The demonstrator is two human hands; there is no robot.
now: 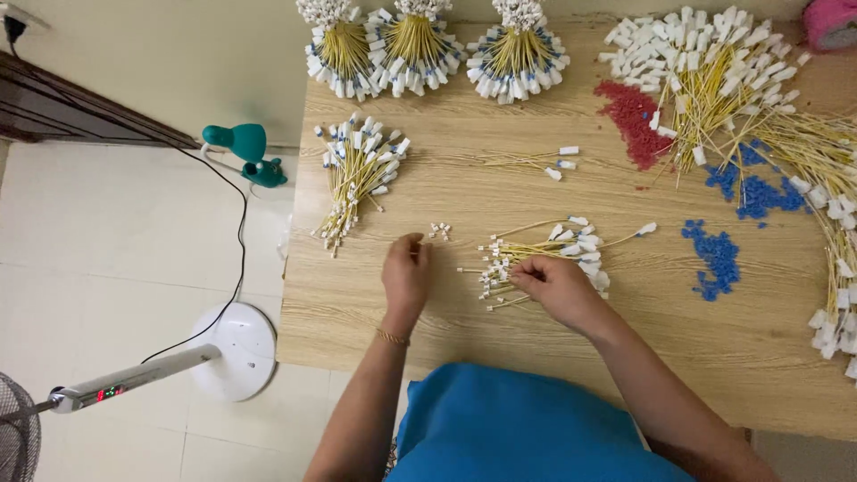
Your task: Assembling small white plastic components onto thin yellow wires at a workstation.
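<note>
I wore a bright blue garment [527, 424], plain and unpatterned, and it filled the space at the near edge of the desk [759, 357]. Both my arms were bare from where they came into view down to the wrists: no sleeves showed on either. A thin gold-coloured bangle [391, 337] circled my left wrist, just behind my left hand [406, 272] and over the desk's near edge. My right hand [558, 284], further in over the desk, had nothing on the wrist. I could make out no rings on the fingers of either hand.
</note>
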